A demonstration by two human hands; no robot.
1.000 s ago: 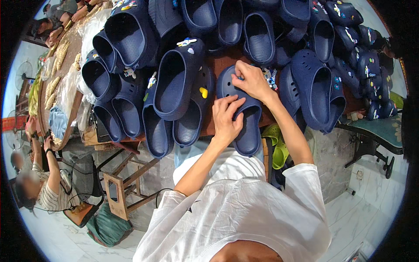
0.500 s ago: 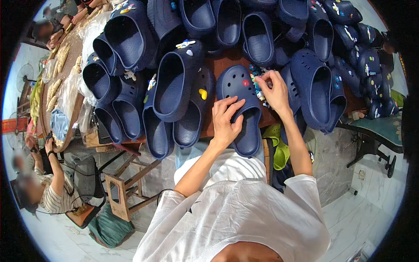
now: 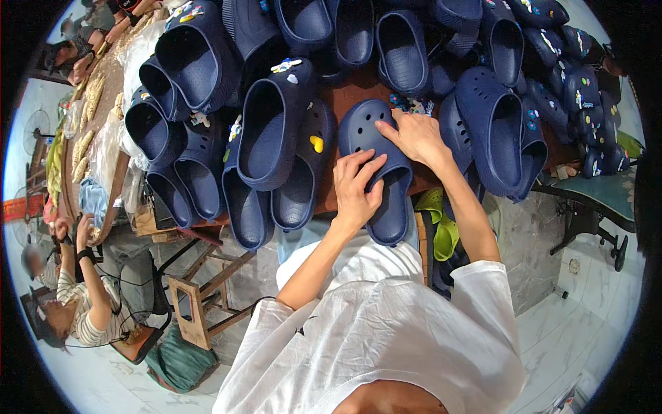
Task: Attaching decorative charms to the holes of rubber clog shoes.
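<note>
A navy foam clog (image 3: pixel 387 207) with holes in its toe lies in front of me, heel toward me. My left hand (image 3: pixel 357 190) grips it around the foot opening, fingertips on the upper and thumb by the inner edge. My right hand (image 3: pixel 419 138) is over the toe's right side, its thumb stretched out and pressed on the toe among the holes. The forefinger points away from the thumb; the other fingers are partly hidden. Just beyond that hand lie small colourful shoe charms (image 3: pixel 416 105), mostly covered by it. Whatever is under the thumb is hidden.
Many navy clogs crowd the brown table, including one with a yellow charm (image 3: pixel 316 143) at left and a stacked clog (image 3: pixel 493 131) at right. Lime-green clogs (image 3: pixel 445 238) sit below the table edge. A wooden stool (image 3: pixel 193 310) and a seated person (image 3: pixel 86 303) are at left.
My right hand has turned palm-down and moved left, bringing its thumb onto the toe. The red charm seen on the toe is now hidden. My left hand keeps its place on the clog.
</note>
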